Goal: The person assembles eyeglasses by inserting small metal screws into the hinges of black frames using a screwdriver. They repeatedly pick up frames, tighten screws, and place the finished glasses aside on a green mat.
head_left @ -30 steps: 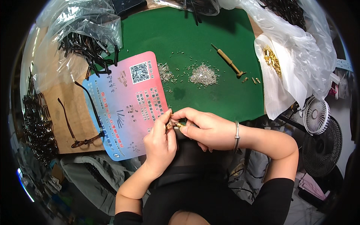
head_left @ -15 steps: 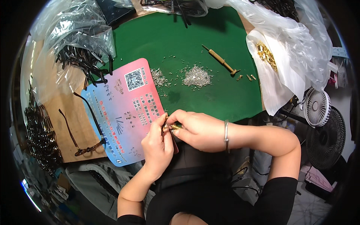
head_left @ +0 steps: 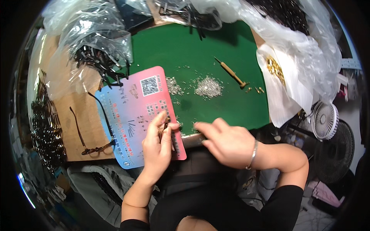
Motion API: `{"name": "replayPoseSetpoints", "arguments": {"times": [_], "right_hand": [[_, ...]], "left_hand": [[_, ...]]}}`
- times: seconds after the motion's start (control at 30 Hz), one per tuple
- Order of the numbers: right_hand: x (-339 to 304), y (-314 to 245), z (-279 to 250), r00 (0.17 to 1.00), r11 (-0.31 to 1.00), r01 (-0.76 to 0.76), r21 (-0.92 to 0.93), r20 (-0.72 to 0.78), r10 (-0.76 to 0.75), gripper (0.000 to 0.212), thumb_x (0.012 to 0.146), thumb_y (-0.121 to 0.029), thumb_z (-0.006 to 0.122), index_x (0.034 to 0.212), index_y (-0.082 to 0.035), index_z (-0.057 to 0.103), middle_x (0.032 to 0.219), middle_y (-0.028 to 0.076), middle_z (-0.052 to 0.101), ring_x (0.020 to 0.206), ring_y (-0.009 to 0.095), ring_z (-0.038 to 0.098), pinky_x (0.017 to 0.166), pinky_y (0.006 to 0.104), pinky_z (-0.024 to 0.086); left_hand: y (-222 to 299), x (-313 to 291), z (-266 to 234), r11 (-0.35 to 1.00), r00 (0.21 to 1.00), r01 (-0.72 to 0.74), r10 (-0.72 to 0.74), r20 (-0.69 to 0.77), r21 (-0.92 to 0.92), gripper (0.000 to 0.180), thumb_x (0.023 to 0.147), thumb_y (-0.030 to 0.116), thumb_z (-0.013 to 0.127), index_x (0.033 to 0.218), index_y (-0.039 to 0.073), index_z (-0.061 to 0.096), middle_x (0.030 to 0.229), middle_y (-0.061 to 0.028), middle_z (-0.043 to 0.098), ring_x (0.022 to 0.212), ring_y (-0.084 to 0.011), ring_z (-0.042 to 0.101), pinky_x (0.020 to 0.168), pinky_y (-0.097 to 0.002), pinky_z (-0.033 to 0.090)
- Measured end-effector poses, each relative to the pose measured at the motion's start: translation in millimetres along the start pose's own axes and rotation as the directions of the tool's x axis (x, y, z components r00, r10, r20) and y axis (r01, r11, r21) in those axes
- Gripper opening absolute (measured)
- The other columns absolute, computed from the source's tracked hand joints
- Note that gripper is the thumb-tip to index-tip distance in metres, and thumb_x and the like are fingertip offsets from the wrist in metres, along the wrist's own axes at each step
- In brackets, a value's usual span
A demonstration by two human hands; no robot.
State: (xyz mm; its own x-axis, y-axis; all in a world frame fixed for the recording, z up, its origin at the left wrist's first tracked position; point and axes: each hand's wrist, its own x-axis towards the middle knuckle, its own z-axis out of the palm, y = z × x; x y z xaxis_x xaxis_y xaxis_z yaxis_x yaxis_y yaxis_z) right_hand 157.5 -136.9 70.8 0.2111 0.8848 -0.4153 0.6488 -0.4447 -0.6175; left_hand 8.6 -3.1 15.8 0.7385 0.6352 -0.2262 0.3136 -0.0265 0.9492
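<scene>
- Piece in hand: small dark-gold piece (head_left: 166, 124), in the left hand above the near right edge of the pink-and-blue printed sheet (head_left: 163, 86); mostly hidden by fingers, exact shape unclear.
- Left hand (head_left: 157, 146): thumb and fingertips pinch that piece.
- Right hand (head_left: 230, 145): apart from the left, over the near edge of the green mat (head_left: 227, 109); index and thumb spread with a gap. Blurred, no held thing visible; can't tell if a tiny bit sits on a fingertip.
- Step, my read: fine handwork on the held piece, left as the clamp, right at a pick-up or release among small parts.
- Next move likely calls for: left pinch steady, right thumb and index closing precisely on something tiny.
- Farther out on the mat: big silver pile (head_left: 208, 87), smaller silver pile (head_left: 173, 86) beside the sheet, yellowish screwdriver-like tool (head_left: 232, 74) lying untouched.
- Outermost: gold parts (head_left: 274, 70) on white wrap at right; dark glasses frame (head_left: 98, 149) at left, partly over the sheet.
</scene>
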Motion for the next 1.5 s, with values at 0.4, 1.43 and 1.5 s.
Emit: {"name": "replayPoseSetpoints", "arguments": {"times": [0.4, 1.43, 1.5], "right_hand": [[11, 48, 1, 0.987, 0.980, 0.061, 0.191, -0.160, -0.030, 0.030, 0.089, -0.022, 0.051, 0.113, -0.005, 0.049, 0.097, 0.017, 0.055, 0.084, 0.034, 0.059, 0.074, 0.0408, 0.049], [-6, 26, -130, 0.950, 0.986, 0.117, 0.120, -0.304, -0.076, 0.013, 0.071, -0.009, 0.063, 0.078, -0.002, 0.054, 0.070, 0.008, 0.059, 0.065, 0.018, 0.060, 0.061, 0.0309, 0.048], [6, 16, -92, 0.973, 0.980, 0.041, 0.197, -0.229, 0.006, 0.013, 0.073, -0.010, 0.062, 0.078, -0.002, 0.055, 0.070, 0.008, 0.059, 0.066, 0.018, 0.061, 0.061, 0.0311, 0.048]], "left_hand": [[-17, 22, -32, 0.992, 0.987, -0.117, 0.121, 0.108, -0.047, 0.022, 0.085, -0.004, 0.055, 0.106, -0.002, 0.060, 0.097, -0.0134, 0.067, 0.082, -0.0187, 0.066, 0.067, -0.0282, 0.053], [-10, 7, -32, 0.746, 0.884, -0.412, 0.466, 0.031, 0.523, 0.014, 0.078, -0.004, 0.063, 0.090, 0.001, 0.057, 0.074, -0.0135, 0.055, 0.065, -0.0301, 0.056, 0.058, -0.0344, 0.045], [-14, 9, -27, 0.791, 0.901, -0.381, 0.433, 0.001, 0.479, 0.018, 0.074, -0.003, 0.066, 0.089, 0.001, 0.058, 0.075, -0.0139, 0.057, 0.066, -0.0311, 0.057, 0.058, -0.0345, 0.046]]}}
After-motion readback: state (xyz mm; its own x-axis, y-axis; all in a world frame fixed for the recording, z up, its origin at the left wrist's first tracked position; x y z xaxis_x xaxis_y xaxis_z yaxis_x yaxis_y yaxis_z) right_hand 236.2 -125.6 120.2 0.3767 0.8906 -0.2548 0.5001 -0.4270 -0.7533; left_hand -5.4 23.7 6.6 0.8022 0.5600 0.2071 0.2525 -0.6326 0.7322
